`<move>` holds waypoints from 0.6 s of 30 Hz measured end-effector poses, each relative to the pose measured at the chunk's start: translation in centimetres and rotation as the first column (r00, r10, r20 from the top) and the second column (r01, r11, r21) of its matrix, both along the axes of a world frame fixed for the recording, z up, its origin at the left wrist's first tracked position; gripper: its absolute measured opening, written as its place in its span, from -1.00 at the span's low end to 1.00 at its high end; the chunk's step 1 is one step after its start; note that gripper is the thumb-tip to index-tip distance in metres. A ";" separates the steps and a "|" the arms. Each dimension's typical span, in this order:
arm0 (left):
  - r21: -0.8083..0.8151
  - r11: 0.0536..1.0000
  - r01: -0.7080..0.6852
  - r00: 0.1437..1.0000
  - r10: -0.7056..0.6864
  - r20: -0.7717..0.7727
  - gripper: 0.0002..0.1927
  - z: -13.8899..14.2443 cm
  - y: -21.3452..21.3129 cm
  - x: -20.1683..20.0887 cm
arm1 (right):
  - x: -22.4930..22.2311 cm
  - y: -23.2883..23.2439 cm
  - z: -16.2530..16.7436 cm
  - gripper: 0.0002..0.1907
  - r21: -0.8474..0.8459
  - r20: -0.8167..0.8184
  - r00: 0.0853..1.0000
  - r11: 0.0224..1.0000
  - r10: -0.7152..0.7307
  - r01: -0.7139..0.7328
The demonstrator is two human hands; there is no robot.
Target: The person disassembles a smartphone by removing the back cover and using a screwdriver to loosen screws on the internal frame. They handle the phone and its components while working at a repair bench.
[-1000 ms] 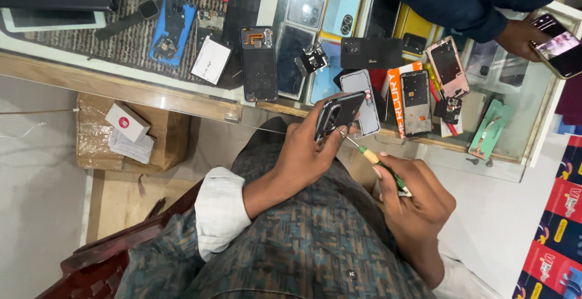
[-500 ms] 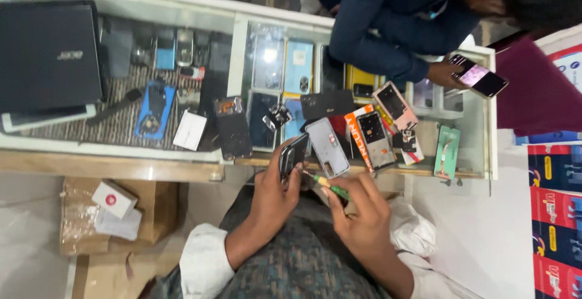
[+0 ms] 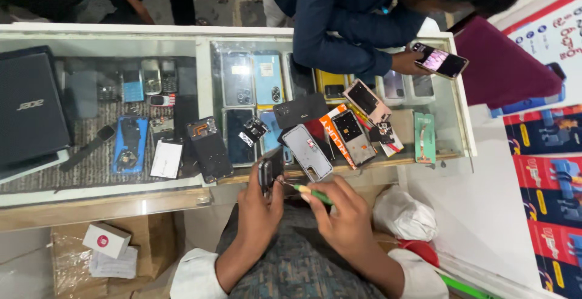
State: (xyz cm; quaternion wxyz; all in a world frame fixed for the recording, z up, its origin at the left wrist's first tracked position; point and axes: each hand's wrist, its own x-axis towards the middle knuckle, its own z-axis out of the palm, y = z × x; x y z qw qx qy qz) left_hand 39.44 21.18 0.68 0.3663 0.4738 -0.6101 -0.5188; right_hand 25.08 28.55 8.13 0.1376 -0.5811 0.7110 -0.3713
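Single head-worn view, looking steeply down from above the wearer's lap; left hand (image 3: 257, 211) and right hand (image 3: 342, 217) close under the lens, low centre; glass counter (image 3: 206, 41) spanning the upper half, farther off; another person's sleeve (image 3: 339, 26) at top edge; floor at right.

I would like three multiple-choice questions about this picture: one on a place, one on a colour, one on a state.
1. Where is the closed black laptop?
A. at the counter's left end
B. on the floor
C. in another person's hand

2. What colour is the handle of the screwdriver in the right hand?
A. red
B. green
C. white

3. How is the small phone in the left hand?
A. lying flat on the glass
B. inside a box
C. held up over the counter edge

Answers: 1 A, it lies on the far left; 2 B, the handle is green; 3 C, the fingers grip it.
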 end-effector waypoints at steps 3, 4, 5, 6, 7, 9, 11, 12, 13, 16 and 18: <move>-0.034 0.999 -0.008 1.000 0.009 0.015 -0.53 -0.2 0.1 -0.2 | 0.1 0.1 -0.1 -0.84 0.023 -0.007 1.000 1.000 -0.005 0.005; -0.057 0.998 -0.011 1.000 0.013 0.024 -0.54 -0.4 0.1 -0.3 | 0.0 0.1 -0.2 -0.80 0.008 -0.001 1.000 1.000 0.019 -0.019; -0.076 0.997 -0.014 0.999 0.017 0.043 -0.54 -0.4 0.2 -0.1 | 0.1 0.1 -0.3 -0.82 -0.023 0.004 1.000 0.999 0.022 -0.022; -0.042 0.999 -0.011 0.998 0.014 0.068 -0.56 -0.6 0.4 0.0 | 0.1 0.3 -0.4 -0.84 -0.048 0.011 1.000 0.999 0.018 -0.017; -0.010 1.000 -0.006 0.996 0.007 0.087 -0.58 -0.7 0.4 -0.1 | 0.2 0.4 -0.5 -0.85 -0.077 0.010 1.000 0.997 0.011 -0.011; -0.003 1.000 0.000 0.995 0.000 0.103 -0.58 -1.1 0.5 -0.3 | 0.0 0.5 -0.6 -0.86 -0.003 0.054 0.999 1.000 -0.004 0.004; -0.040 0.999 0.002 0.994 0.002 0.109 -0.54 -1.4 0.6 -0.4 | -0.2 0.4 -0.8 -0.86 -0.002 0.060 0.998 1.000 0.011 -0.011; -0.074 0.997 0.000 0.996 0.007 0.088 -0.54 -1.5 0.6 -0.4 | -0.2 0.5 -0.9 -0.85 -0.033 0.055 0.998 0.999 0.029 -0.028; -0.103 0.995 0.005 0.998 0.002 0.067 -0.54 -1.5 0.7 -0.4 | -0.1 0.8 -0.9 -0.85 -0.059 0.048 0.998 0.998 0.040 -0.037; -0.036 0.999 0.026 0.992 -0.021 0.121 -0.54 -1.5 0.5 -0.8 | -0.8 0.5 -1.9 -0.88 0.052 -0.002 1.000 0.998 -0.021 0.021; 0.003 0.999 0.052 0.990 -0.052 0.127 -0.55 -1.4 0.2 -1.0 | -2.0 1.0 -2.6 -0.77 0.048 0.117 0.993 0.999 -0.017 0.011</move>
